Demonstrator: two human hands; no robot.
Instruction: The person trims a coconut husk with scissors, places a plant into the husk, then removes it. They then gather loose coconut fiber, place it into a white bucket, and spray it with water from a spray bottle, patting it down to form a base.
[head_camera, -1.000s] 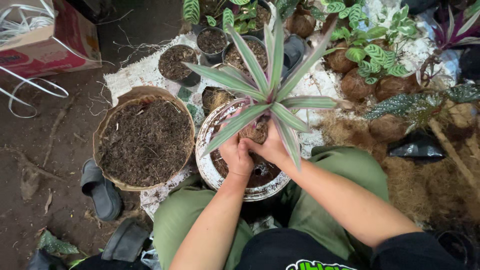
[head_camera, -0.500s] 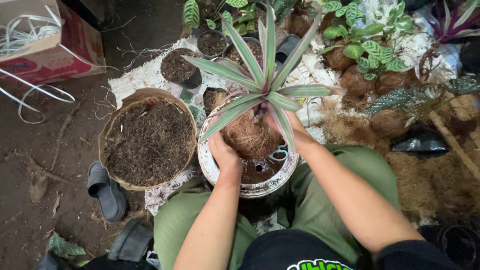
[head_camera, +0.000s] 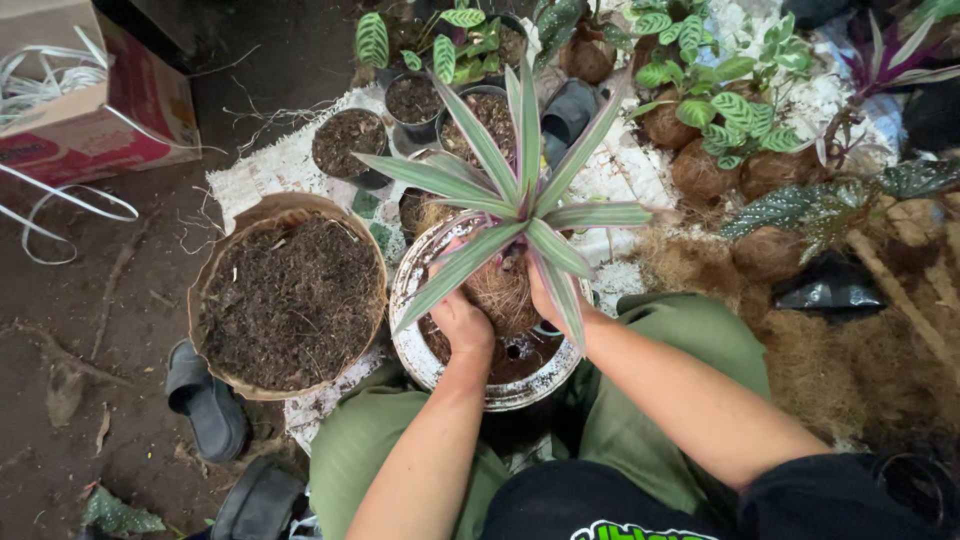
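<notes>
far left: cardboard box (head_camera: 85, 105), red-sided with a pale top, white strapping bands (head_camera: 50, 85) spilling out of it and over the dark ground. near left: grey sandal (head_camera: 205, 400) on the dirt, another dark one (head_camera: 255, 500) nearer still. right of that: wide brown basin (head_camera: 290, 300) heaped with dark potting soil, set on a white woven sack (head_camera: 270, 170). behind it, small black pots (head_camera: 345, 145) filled with soil, some with striped green leaves. centre, between green-trousered knees: round white tub (head_camera: 480, 385), stained, with brown wet soil low inside. over the tub: striped plant (head_camera: 515, 205) with long green, cream and pink leaves, its fibrous brown root ball (head_camera: 500, 295) lifted above the soil. left hand (head_camera: 460, 320) pressed on the ball's left side, right hand (head_camera: 550, 300) on its right side under a leaf; fingers of both curled in and clamped on the root ball. further right: round coir-wrapped plants (head_camera: 700, 170) with patterned green leaves, loose coconut fibre (head_camera: 830, 350), a black plastic bag (head_camera: 830, 290).
</notes>
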